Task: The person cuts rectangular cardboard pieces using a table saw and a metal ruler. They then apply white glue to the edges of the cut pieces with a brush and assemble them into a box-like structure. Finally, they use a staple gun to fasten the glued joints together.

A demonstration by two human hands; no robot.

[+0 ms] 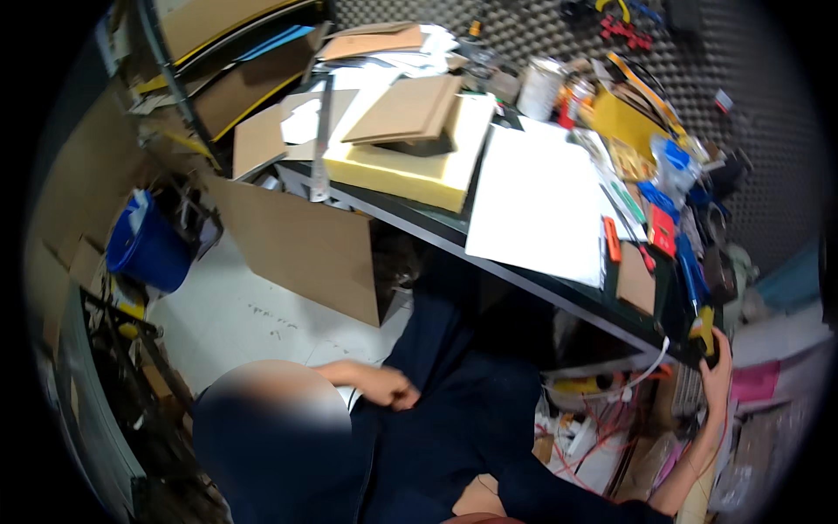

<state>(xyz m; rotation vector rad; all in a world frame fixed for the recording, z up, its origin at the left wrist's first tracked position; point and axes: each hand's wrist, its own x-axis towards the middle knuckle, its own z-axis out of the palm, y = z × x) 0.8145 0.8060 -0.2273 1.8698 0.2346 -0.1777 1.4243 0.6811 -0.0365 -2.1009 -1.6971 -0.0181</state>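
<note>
My left hand (pixel 389 385) is closed above my lap, its fingers curled inward; whether they hold anything is hidden. Far to the right, my right hand (pixel 717 371) reaches the near right corner of the dark workbench (pixel 559 293). Its fingers and thumb curl around something dark there that I cannot make out. Right beside those fingertips is a yellow piece (pixel 702 327), with a blue-handled tool (pixel 690 266) just beyond it. A brown board piece (pixel 636 288), an orange cutter (pixel 612 238) and a large white sheet (pixel 534 205) lie farther left on the bench.
Cardboard pieces (pixel 403 109) rest on a thick yellow foam block (pixel 397 170). A large brown board (pixel 297 244) leans below the bench's left end, near a blue bin (pixel 150 244). Red wires (pixel 602 445) tangle below the bench at right. A steel ruler (pixel 322 144) overhangs the bench edge.
</note>
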